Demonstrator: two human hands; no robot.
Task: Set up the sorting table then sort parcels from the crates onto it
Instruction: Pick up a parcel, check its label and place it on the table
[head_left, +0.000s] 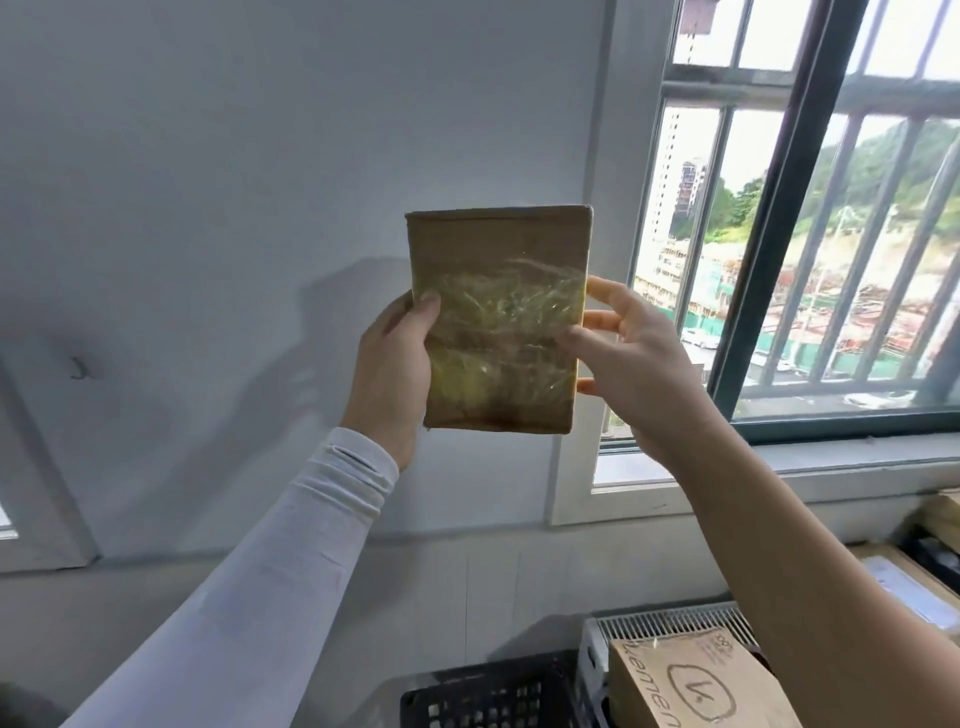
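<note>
A flat brown cardboard parcel, wrapped in shiny clear tape, is held upright at eye height in front of the white wall. My left hand, in a white sleeve, grips its left edge with the thumb across the front. My right hand holds the right edge, thumb on the front and fingers spread behind. A black plastic crate shows at the bottom centre. To its right a white crate holds a cardboard box.
A barred window fills the upper right, with its sill below. More cardboard boxes are stacked at the right edge under the sill. A white wall lies behind the parcel.
</note>
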